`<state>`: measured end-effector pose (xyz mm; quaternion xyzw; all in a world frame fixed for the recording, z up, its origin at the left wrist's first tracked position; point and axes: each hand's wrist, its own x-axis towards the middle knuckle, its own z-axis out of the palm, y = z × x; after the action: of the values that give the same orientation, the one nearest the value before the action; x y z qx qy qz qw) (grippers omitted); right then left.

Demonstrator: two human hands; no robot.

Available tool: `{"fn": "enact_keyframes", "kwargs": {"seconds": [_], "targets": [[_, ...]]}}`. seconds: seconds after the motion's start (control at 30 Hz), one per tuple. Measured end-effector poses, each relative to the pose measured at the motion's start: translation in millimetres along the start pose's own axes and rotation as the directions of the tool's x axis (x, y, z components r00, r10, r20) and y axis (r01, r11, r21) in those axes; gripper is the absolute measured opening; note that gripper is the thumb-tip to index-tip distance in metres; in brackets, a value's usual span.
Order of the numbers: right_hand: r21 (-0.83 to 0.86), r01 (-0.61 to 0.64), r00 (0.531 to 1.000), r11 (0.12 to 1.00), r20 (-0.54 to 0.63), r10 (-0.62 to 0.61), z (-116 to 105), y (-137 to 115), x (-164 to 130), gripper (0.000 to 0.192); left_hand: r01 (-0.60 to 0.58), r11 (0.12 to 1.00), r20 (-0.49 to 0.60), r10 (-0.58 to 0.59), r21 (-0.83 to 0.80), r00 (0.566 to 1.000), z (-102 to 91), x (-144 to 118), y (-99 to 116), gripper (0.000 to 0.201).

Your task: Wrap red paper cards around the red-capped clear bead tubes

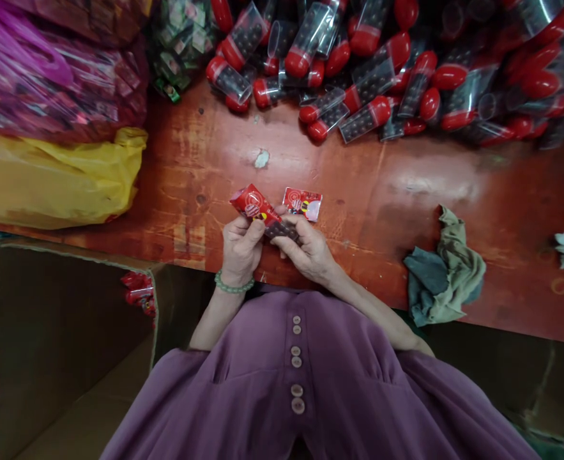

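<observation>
Both of my hands are closed on one small clear tube (pixel 282 230) of dark round balls, with a red printed wrapper (pixel 253 203) around its far left end. My left hand (pixel 241 248) pinches the wrapper, its thumb on top. On the other side, my right hand (pixel 313 252) grips the tube's lower right part; its fingers hide that end. Just beyond my right hand, a flat red printed card or wrapper (pixel 303 203) lies on the red-brown table (pixel 358 191).
Many clear tubes with red caps (pixel 368 121) are heaped along the back. At left are a pink bag (pixel 94 89), a yellow bag (pixel 71 179) and small green-printed pieces (pixel 186 45). A cardboard box (pixel 71 306) stands below, left. Crumpled cloths (pixel 447 275) lie at right.
</observation>
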<state>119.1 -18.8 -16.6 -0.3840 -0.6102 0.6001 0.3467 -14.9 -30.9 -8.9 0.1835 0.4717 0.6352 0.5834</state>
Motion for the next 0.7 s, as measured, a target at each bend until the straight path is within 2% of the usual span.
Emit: {"fn": "enact_keyframes", "kwargs": {"seconds": [0.17,0.27,0.4,0.57,0.7], "targets": [[0.247,-0.030,0.994,0.969,-0.097,0.056,10.5,4.0,3.4,0.022,0.063,0.998,-0.046,-0.062,0.009,0.997,8.8,-4.5,-8.9,0.041],[0.332,-0.010,0.994,0.943,-0.097,0.044,13.5,3.3,6.7,0.024,0.071,0.997,-0.029,-0.071,0.001,0.997,9.1,-5.9,-11.1,0.043],[0.332,-0.040,0.997,0.942,-0.053,0.060,10.1,2.8,7.5,0.023,0.052,0.999,0.009,-0.052,-0.012,0.999,6.1,-3.3,-6.6,0.041],[0.320,-0.132,0.991,0.938,0.047,0.123,1.3,3.1,5.9,0.030,0.026,1.000,-0.069,-0.025,0.005,0.997,6.2,1.8,1.6,0.041],[0.343,-0.165,0.986,0.924,0.037,0.163,-3.8,6.1,5.1,0.037,-0.005,0.999,-0.090,0.009,0.045,0.996,6.3,3.1,1.3,0.041]]}}
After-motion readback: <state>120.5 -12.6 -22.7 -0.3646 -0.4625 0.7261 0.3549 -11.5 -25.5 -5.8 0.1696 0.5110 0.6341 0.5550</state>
